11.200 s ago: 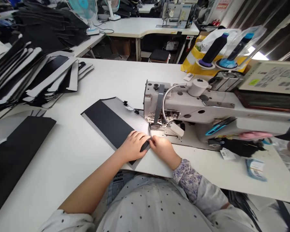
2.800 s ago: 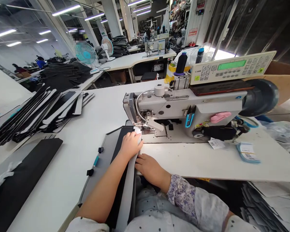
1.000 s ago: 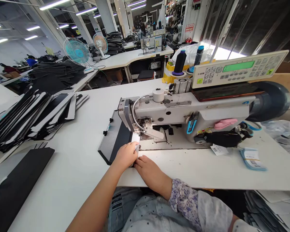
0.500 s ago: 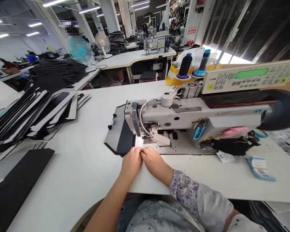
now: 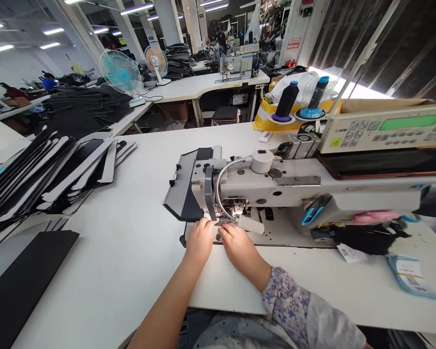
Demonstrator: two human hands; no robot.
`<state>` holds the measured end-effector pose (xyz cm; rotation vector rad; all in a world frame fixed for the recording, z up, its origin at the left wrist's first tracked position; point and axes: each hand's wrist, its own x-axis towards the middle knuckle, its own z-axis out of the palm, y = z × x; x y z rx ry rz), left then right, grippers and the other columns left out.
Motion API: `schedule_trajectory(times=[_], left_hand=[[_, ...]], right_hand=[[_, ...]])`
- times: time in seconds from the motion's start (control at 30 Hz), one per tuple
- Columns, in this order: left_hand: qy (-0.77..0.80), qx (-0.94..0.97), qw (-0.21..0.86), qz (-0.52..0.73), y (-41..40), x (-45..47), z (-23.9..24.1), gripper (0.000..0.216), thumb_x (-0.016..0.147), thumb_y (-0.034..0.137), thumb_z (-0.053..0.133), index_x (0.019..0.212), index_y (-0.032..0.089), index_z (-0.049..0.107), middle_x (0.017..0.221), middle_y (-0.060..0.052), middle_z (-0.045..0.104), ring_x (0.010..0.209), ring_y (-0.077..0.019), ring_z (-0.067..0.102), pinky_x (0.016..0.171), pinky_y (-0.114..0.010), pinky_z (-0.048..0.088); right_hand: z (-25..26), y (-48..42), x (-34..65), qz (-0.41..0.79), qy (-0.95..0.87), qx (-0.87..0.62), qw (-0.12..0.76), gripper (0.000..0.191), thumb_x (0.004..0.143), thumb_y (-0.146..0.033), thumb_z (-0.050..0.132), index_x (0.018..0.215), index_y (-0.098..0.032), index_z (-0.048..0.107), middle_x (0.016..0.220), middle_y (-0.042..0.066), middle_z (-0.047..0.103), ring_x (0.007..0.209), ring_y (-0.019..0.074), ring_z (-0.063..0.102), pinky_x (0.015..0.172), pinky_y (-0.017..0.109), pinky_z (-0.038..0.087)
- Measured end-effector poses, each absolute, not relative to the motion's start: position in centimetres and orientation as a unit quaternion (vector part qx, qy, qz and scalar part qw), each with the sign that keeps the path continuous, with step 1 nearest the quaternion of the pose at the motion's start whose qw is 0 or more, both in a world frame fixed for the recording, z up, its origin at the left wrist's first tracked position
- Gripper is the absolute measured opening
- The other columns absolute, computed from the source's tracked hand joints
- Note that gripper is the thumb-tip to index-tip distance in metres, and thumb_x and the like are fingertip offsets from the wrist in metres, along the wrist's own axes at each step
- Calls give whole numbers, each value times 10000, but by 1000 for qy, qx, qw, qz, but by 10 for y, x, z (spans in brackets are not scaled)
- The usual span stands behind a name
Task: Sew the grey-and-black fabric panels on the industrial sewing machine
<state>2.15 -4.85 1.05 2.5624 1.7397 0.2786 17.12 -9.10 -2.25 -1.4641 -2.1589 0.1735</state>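
A grey-and-black fabric panel (image 5: 189, 194) with small black clips on its left edge lies behind and left of the sewing machine (image 5: 236, 184) head, partly hidden by it. My left hand (image 5: 199, 240) is closed at the panel's near end, fingertips just before the presser foot. Close beside it, my right hand (image 5: 241, 249) has curled fingers at the same end, below the white lamp (image 5: 250, 224). Fingers and machine cover most of what they pinch.
Stacks of black and white cut panels (image 5: 69, 165) lie at the left, with a black piece (image 5: 29, 281) nearer me. Thread cones (image 5: 286, 102) and a control panel (image 5: 388, 127) stand behind the machine. At the right are blue snips (image 5: 313, 213) and a banded bundle of labels (image 5: 412, 276).
The fabric panel has slid away from me past the machine head, its far end now showing behind it. Both hands have followed closer to the needle area. The view has shifted slightly.
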Motion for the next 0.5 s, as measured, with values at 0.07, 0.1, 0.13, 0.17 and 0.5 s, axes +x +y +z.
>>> schedule_trajectory(times=[0.07, 0.1, 0.13, 0.17, 0.5], left_hand=[[546, 833, 9, 87, -47, 18, 11, 358, 898, 106, 423, 1114, 263, 662, 1010, -53, 665, 912, -208, 607, 828, -332, 470], [539, 838, 6, 87, -46, 16, 11, 359, 897, 105, 424, 1112, 264, 663, 1022, -53, 664, 910, -209, 601, 829, -336, 466], [532, 842, 2, 88, -44, 14, 12, 355, 897, 107, 425, 1106, 263, 665, 1028, -55, 663, 905, -211, 596, 829, -340, 462], [527, 845, -2, 93, -41, 13, 13, 346, 897, 111, 424, 1096, 258, 667, 1027, -59, 660, 903, -213, 592, 832, -345, 458], [502, 842, 17, 198, -29, 2, 5, 244, 859, 94, 464, 994, 194, 641, 1010, -74, 609, 991, -216, 528, 930, -365, 438]], right_hand=[[-23, -99, 173, 67, -793, -540, 273, 313, 916, -98, 402, 1157, -141, 597, 1222, 136, 600, 1094, 243, 569, 932, 421, 482], [-23, -101, 173, 68, -790, -542, 277, 321, 916, -94, 397, 1165, -141, 594, 1233, 133, 596, 1113, 247, 560, 945, 429, 477], [-22, -103, 172, 68, -787, -545, 280, 324, 916, -94, 398, 1170, -141, 593, 1235, 129, 597, 1130, 252, 551, 957, 436, 471], [-22, -104, 172, 69, -784, -548, 282, 323, 915, -96, 401, 1170, -142, 594, 1229, 124, 601, 1144, 256, 543, 965, 442, 467], [-25, -106, 170, 53, -786, -533, 308, 331, 884, -67, 407, 1142, -172, 586, 1203, 112, 600, 1126, 256, 557, 951, 461, 482]])
